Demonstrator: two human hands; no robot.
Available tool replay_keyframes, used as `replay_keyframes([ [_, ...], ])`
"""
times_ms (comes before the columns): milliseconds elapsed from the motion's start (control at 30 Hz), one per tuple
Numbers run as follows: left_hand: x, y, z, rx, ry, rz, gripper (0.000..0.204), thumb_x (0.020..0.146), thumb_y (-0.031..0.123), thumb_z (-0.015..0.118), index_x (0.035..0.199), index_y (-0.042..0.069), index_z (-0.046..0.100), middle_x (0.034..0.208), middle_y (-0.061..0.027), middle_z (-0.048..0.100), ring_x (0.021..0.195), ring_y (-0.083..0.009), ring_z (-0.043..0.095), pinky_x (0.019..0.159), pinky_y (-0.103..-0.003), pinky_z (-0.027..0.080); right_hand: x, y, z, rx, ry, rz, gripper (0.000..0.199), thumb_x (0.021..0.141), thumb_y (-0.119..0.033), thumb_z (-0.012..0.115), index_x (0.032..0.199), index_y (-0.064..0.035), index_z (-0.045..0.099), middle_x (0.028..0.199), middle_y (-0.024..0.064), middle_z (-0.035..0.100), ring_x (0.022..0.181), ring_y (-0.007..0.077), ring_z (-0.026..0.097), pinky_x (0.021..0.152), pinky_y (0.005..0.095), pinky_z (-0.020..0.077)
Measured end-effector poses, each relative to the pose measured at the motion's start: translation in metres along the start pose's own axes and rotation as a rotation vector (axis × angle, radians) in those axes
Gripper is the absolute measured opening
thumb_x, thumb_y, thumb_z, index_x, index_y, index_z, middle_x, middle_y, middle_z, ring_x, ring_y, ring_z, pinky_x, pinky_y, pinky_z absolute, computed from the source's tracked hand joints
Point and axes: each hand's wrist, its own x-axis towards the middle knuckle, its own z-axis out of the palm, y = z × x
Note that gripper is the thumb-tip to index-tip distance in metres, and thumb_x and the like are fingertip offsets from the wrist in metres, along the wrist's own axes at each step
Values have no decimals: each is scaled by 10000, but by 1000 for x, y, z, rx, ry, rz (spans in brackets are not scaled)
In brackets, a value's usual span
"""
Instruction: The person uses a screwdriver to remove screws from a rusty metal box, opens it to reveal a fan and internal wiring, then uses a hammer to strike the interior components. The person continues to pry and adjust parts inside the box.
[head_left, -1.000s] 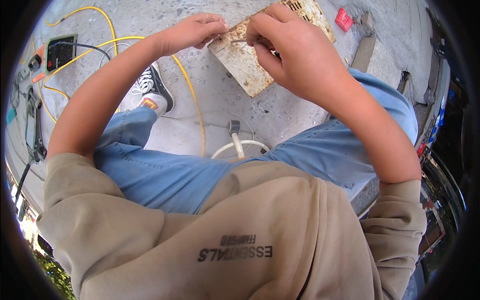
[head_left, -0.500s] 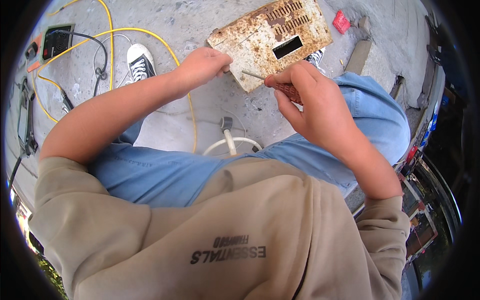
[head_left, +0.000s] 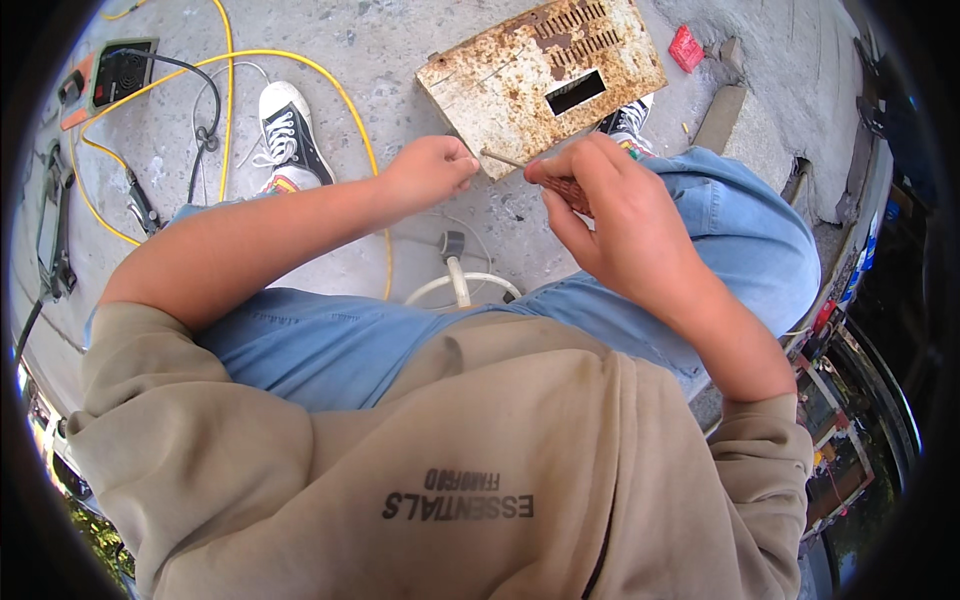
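My right hand grips a screwdriver by its reddish-brown handle, its shaft pointing left over the lower edge of a rusty, off-white metal case. Slotted vents and a dark rectangular opening show on the case's face. Just left of the screwdriver tip is my left hand, its fingers curled and pinched together beside the case's lower left corner. Whatever those fingertips may hold is too small to make out. A narrow gap separates the left hand from the tip.
A yellow cable loops across the concrete on the left, near a black-and-orange device. Between my legs stands a white tubular frame. A red scrap and a concrete block lie at the right.
My left hand has moved off the case's edge, slightly down and to the right. The screwdriver has shifted a little, still in my right hand.
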Motion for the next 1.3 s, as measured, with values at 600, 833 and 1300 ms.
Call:
replay_keyframes([
  [600, 0, -11, 59, -279, 696, 30, 203, 876, 217, 659, 930, 24, 686, 771, -17, 627, 718, -90, 546, 656, -283, 463, 6, -2, 0, -216, -186, 49, 186, 871, -105, 663, 917, 23, 537, 860, 185, 675, 794, 357, 681, 676, 431, 549],
  [833, -13, -25, 83, 84, 954, 328, 275, 804, 152, 766, 1034, 24, 687, 667, 2, 494, 637, -117, 474, 625, -308, 436, 25, -8, -1, -236, -391, 68, 200, 866, -114, 640, 914, 61, 557, 874, 222, 701, 824, 397, 679, 730, 449, 551],
  [1300, 17, -35, 65, -183, 597, 126, 286, 793, 289, 800, 820, 70, 618, 641, -28, 567, 604, -143, 541, 589, -325, 452, 60, -23, -3, 461, -515, 1030, 190, 836, -121, 655, 878, 55, 598, 810, 129, 656, 650, 187, 612, 472, 325, 449],
])
